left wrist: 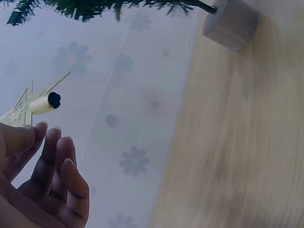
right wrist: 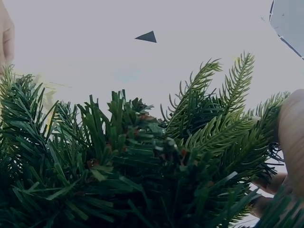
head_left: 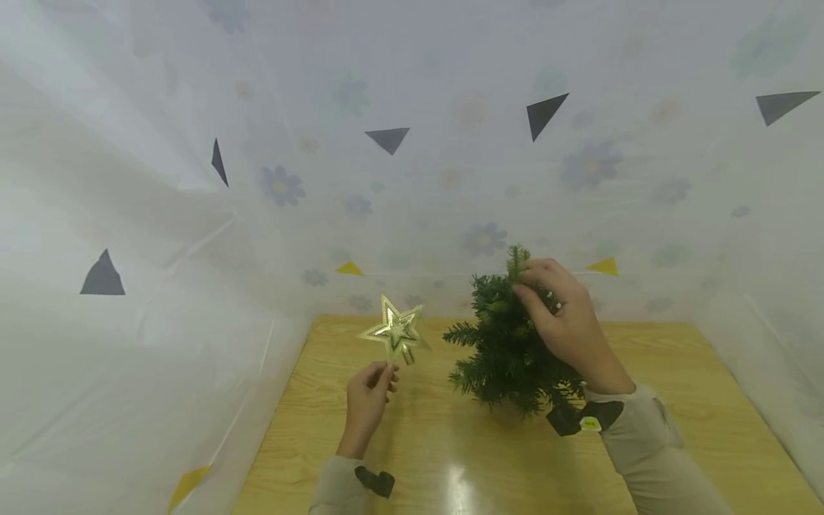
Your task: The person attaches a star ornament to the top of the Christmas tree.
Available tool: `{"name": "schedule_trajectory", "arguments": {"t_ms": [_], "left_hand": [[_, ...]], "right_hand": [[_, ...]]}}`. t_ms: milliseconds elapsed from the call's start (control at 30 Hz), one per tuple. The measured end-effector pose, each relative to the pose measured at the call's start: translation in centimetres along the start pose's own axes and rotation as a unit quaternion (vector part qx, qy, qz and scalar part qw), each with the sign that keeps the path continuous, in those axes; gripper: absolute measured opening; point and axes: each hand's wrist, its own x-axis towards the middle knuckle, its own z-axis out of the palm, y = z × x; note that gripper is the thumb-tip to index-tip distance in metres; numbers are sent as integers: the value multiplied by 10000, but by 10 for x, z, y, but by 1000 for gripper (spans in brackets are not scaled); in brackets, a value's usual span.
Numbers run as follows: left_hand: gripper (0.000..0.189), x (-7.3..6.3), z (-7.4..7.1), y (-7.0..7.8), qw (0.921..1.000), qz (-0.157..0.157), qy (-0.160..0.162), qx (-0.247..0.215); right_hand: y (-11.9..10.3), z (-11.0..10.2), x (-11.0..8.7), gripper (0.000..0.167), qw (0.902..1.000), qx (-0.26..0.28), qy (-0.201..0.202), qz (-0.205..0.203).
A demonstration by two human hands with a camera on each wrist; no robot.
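Note:
A gold star tree topper (head_left: 397, 330) with a short tube socket is pinched by one of its points between the thumb and forefinger of my left hand (head_left: 370, 402). In the left wrist view the dark end of the topper's tube (left wrist: 54, 100) faces the tree's side. To the right stands a small artificial Christmas tree (head_left: 508, 343), upright on a round wooden base (left wrist: 232, 23). My right hand (head_left: 566, 315) pinches the tree's top sprig (head_left: 517, 261). Green branches (right wrist: 142, 161) fill much of the right wrist view and partly hide the fingers there.
The wood-grain table (head_left: 412, 458) carries the tree near its middle. Pale plastic sheeting with a flower print (head_left: 412, 214) encloses the back and sides. Dark triangles (head_left: 546, 114) and yellow triangles (head_left: 604, 267) are stuck on it.

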Motion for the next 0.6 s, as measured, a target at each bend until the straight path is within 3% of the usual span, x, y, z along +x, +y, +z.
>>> {"name": "schedule_trajectory", "arguments": {"t_ms": [333,600], "left_hand": [[17,16,0,26,9986,461,143,-218],[18,17,2,39,9971,609,234,-388]], "right_hand": [[1,1,0,16,9999,92,19,-40],[-1,1,0,16,9999,127,25,-28]]}}
